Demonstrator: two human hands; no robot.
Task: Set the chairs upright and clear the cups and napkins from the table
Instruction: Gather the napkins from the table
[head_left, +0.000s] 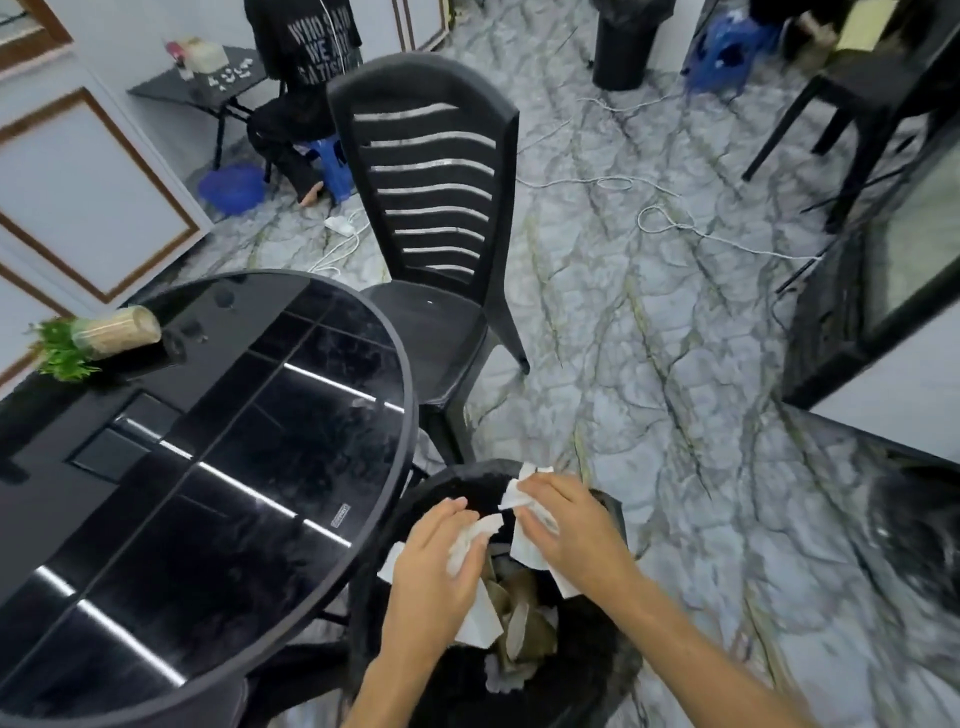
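Both my hands are over a black bin (613, 670) beside the round black glass table (218, 467). My left hand (434, 566) holds white napkins (467, 545), with more paper hanging below it. My right hand (566, 525) grips other crumpled white napkins (524, 545). Inside the bin lie brown paper cups (524, 623) and some paper. A black slatted chair (436, 218) stands upright at the table's far right side.
A jar with green leaves (98, 338) lies at the table's left edge. White cables (670, 223) trail across the marble floor. A person sits on a blue stool (337, 166) at the back, by a small table (208, 88). Dark furniture (872, 291) stands on the right.
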